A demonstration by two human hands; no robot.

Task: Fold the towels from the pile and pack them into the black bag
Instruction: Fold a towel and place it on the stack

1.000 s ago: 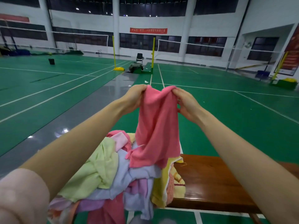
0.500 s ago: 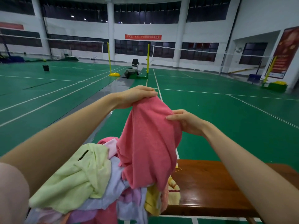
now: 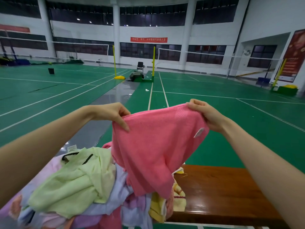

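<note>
A pink towel (image 3: 148,146) hangs spread in the air above the pile. My left hand (image 3: 113,114) pinches its upper left corner, and my right hand (image 3: 204,113) grips its upper right corner near a small white label. Below lies the pile of towels (image 3: 85,192): light green on top, then lilac, pale blue, yellow and pink ones. A black cord handle (image 3: 77,156) pokes out from under the green towel at the pile's far left; the bag itself is hidden.
The pile rests on the left end of a brown wooden bench (image 3: 222,195), whose right part shows bare wood. Around it stretches a green badminton court floor (image 3: 231,121) with yellow net posts (image 3: 153,63) and a chair (image 3: 140,66) far off.
My hands have moved apart along the pink towel's top edge, spreading it wide from a bunched hanging shape. The right hand rose and went right; the view tilted slightly.
</note>
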